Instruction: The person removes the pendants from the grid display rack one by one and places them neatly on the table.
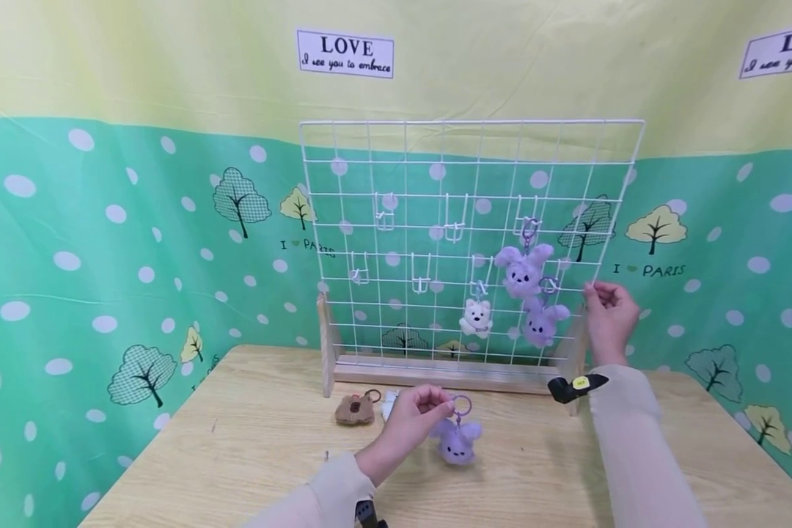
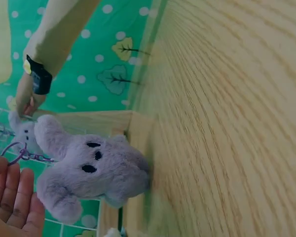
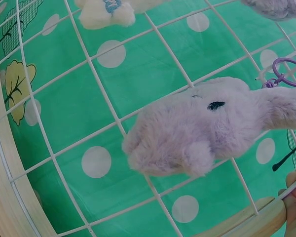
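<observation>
My left hand pinches the purple key ring of a plush bunny keychain. The bunny dangles low over the table, its stitched face showing in the left wrist view. My right hand grips the right side of a white wire grid rack, thumb and fingers around the edge wire. Just inside that edge, a second purple bunny keychain hangs from a hook. A third purple bunny keychain hangs above it, and a white bear keychain to their left.
Several vacant white hooks sit on the grid's left and middle. The rack stands on a wooden base at the back of the table. A brown plush keychain lies in front, beside a white plush partly hidden behind my left hand.
</observation>
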